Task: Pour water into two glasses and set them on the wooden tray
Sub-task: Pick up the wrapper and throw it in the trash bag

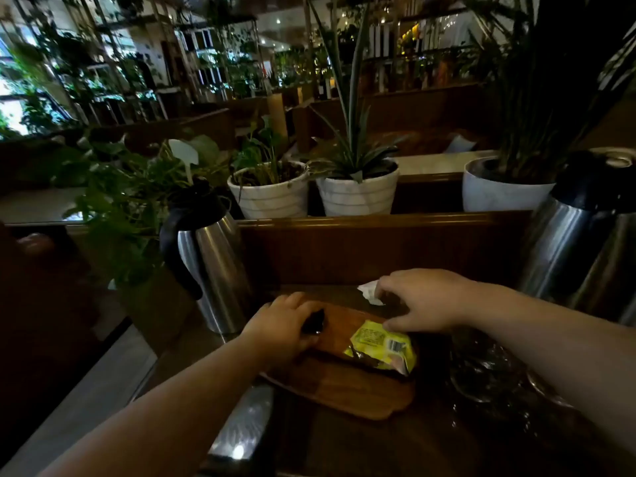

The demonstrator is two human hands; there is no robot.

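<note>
Your wooden tray [347, 390] carries a yellow packet [382, 346]. Your left hand [282, 325] grips something dark, perhaps a wrapper; right hand [423, 301] pinches white tissue [370, 292].

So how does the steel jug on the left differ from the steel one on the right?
The left stainless-steel jug with black handle stands fully in view beside the wooden tray; the right stainless-steel jug with black top is nearer the frame edge, looks bigger, and no handle shows. Both are upright, shiny steel with black tops.

dim room, potted plants [356, 187] on a wooden ledge [378, 222], bright windows [13, 94] far left.
</note>
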